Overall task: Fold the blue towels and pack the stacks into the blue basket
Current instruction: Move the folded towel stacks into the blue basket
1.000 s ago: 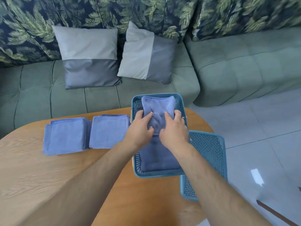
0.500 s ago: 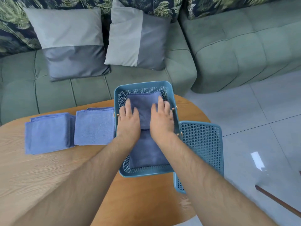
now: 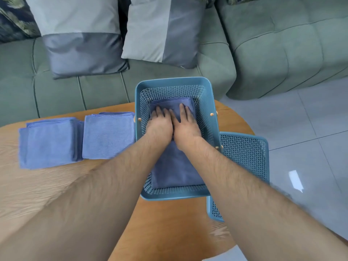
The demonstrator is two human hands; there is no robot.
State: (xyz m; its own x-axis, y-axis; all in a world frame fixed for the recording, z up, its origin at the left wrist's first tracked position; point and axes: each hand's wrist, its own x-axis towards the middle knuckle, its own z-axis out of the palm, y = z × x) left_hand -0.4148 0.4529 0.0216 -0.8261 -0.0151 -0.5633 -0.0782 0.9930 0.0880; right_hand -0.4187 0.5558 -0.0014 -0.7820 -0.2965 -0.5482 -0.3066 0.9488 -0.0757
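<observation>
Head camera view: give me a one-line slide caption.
Left hand and right hand press folded towels flat in the blue basket; two stacks wait on the table.

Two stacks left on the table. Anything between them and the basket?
Nothing blocks the nearer stack: it lies beside the basket, on its left. The far stack has only the nearer stack between. The left hand and right hand press flat on towels inside.

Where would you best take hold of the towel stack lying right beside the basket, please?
Grip the towel stack by its near and far edges, probably from above: the basket crowds its right side, the other stack its left, leaving only those edges free. It lies flat, so scoop underneath.
</observation>
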